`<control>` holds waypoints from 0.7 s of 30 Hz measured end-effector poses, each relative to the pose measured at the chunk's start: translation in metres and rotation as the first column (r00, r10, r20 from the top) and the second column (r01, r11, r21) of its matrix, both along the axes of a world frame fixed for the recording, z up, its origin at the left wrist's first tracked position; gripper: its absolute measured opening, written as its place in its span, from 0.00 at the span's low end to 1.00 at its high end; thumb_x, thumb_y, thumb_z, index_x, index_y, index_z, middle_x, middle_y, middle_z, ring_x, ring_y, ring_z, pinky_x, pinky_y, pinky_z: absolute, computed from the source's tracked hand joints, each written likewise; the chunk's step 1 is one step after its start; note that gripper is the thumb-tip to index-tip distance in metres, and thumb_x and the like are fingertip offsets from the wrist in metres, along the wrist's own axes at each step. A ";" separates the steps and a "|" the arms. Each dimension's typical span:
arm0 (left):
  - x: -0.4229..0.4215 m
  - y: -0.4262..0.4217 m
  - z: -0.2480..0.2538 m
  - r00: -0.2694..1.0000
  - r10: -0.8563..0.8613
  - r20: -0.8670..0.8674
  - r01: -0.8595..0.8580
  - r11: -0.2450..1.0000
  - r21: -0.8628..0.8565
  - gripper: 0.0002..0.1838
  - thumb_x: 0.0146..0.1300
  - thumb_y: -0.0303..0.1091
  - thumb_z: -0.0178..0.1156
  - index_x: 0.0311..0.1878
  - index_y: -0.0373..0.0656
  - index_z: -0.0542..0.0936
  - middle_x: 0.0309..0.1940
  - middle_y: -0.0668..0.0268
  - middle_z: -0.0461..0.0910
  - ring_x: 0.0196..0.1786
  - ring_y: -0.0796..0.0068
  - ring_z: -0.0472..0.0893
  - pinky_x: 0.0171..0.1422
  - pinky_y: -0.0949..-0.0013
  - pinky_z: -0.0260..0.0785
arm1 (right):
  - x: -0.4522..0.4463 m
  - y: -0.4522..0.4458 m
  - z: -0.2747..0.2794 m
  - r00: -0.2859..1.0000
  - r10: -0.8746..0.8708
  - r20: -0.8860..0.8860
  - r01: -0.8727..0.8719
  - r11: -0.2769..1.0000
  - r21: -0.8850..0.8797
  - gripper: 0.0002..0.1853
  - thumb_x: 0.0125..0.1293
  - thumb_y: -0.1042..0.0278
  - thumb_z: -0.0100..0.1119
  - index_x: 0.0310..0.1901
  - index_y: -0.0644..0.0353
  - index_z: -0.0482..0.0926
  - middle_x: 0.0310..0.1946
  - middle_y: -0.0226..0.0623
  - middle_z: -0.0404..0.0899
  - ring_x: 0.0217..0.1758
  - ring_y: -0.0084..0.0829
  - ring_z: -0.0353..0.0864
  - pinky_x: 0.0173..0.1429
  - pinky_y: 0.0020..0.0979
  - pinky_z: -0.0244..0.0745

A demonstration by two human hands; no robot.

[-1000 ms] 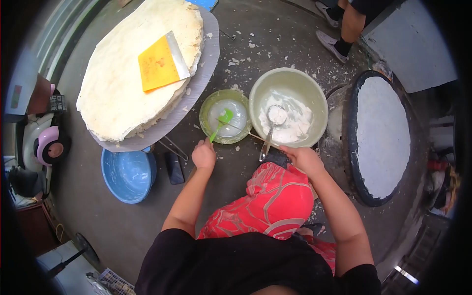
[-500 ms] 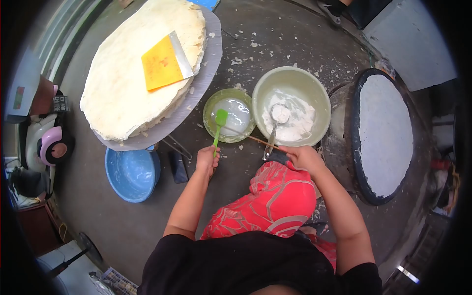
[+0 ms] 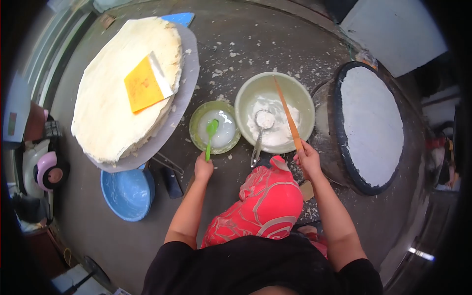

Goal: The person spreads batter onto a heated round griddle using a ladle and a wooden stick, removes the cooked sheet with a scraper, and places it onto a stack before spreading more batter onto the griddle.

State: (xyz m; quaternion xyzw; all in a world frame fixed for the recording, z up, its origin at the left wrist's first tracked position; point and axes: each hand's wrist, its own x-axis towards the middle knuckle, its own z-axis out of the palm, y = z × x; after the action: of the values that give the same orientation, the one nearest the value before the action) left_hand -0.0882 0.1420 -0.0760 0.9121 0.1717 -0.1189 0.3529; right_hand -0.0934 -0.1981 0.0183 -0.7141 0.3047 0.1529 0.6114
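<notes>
My left hand (image 3: 203, 167) is closed round the handle of a green spatula (image 3: 212, 129), whose head is over the small green bowl (image 3: 195, 140) of whitish liquid. In my right hand (image 3: 309, 160) is a long, flat brown stick (image 3: 288, 115), its pointed end slanting up over the larger pale green bowl (image 3: 241, 98). That bowl holds white paste or powder and a metal ladle (image 3: 258, 146) with a white lump in it. Right of the bowls, a round black-rimmed griddle (image 3: 340, 129) bears a white layer.
A thick stack of pale flatbreads (image 3: 108, 93) lies on a round board (image 3: 189, 73), with a yellow scraper (image 3: 143, 86) on top. Below it are a blue basin (image 3: 129, 194) and a dark flat object (image 3: 172, 183). White flakes litter the floor.
The brown stick has turned from lying low across the bowls to pointing up over the large bowl. The green spatula has shifted slightly. The other person's legs have left view, and the whole view has shifted.
</notes>
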 end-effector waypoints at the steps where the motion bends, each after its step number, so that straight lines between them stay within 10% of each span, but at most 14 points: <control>1: 0.000 -0.008 0.015 0.999 -0.025 -0.024 0.028 0.991 0.128 0.18 0.51 0.32 0.58 0.48 0.41 0.74 0.44 0.55 0.75 0.48 0.52 0.72 0.50 0.56 0.65 | -0.003 -0.004 -0.007 0.999 -0.024 0.031 0.024 0.999 0.024 0.26 0.63 0.77 0.45 0.63 0.52 0.60 0.22 0.29 0.73 0.18 0.15 0.66 0.21 0.17 0.63; 8: 0.012 -0.027 0.119 0.797 -0.381 0.469 0.282 0.921 0.269 0.26 0.49 0.32 0.59 0.55 0.40 0.70 0.55 0.55 0.66 0.60 0.53 0.62 0.60 0.50 0.52 | -0.028 -0.010 -0.043 0.999 -0.047 0.028 0.038 0.962 0.270 0.42 0.56 0.84 0.51 0.69 0.51 0.41 0.49 0.40 0.73 0.38 0.29 0.78 0.37 0.27 0.73; 13: 0.039 -0.008 0.209 0.614 -0.462 0.639 0.035 0.825 0.563 0.22 0.51 0.28 0.57 0.52 0.41 0.72 0.56 0.58 0.67 0.59 0.53 0.62 0.60 0.55 0.52 | -0.051 -0.029 -0.075 0.962 0.249 -0.110 -0.272 0.843 -0.464 0.37 0.50 0.69 0.62 0.63 0.57 0.60 0.46 0.40 0.75 0.43 0.29 0.78 0.44 0.27 0.72; 17: 0.084 0.053 0.223 0.681 -0.329 0.654 -0.299 0.690 0.659 0.22 0.53 0.31 0.56 0.53 0.40 0.71 0.53 0.48 0.66 0.52 0.51 0.69 0.53 0.53 0.60 | -0.074 -0.042 -0.070 0.959 0.233 -0.163 -0.273 0.913 -0.302 0.31 0.51 0.70 0.61 0.59 0.58 0.66 0.41 0.39 0.77 0.40 0.28 0.77 0.43 0.27 0.72; 21: 0.126 0.095 0.222 0.922 0.129 0.365 -0.315 0.798 0.514 0.35 0.60 0.59 0.45 0.61 0.40 0.63 0.57 0.40 0.61 0.56 0.42 0.66 0.56 0.48 0.61 | -0.095 -0.050 -0.075 0.955 0.245 -0.165 -0.277 0.936 -0.216 0.27 0.56 0.73 0.57 0.59 0.62 0.66 0.31 0.32 0.77 0.30 0.22 0.75 0.35 0.24 0.71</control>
State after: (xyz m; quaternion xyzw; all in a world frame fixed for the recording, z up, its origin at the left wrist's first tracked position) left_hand 0.0376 0.2365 0.1459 0.9551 0.2484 0.1250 0.1022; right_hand -0.1881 -0.2477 -0.0566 -0.8039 0.2639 0.2436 0.4740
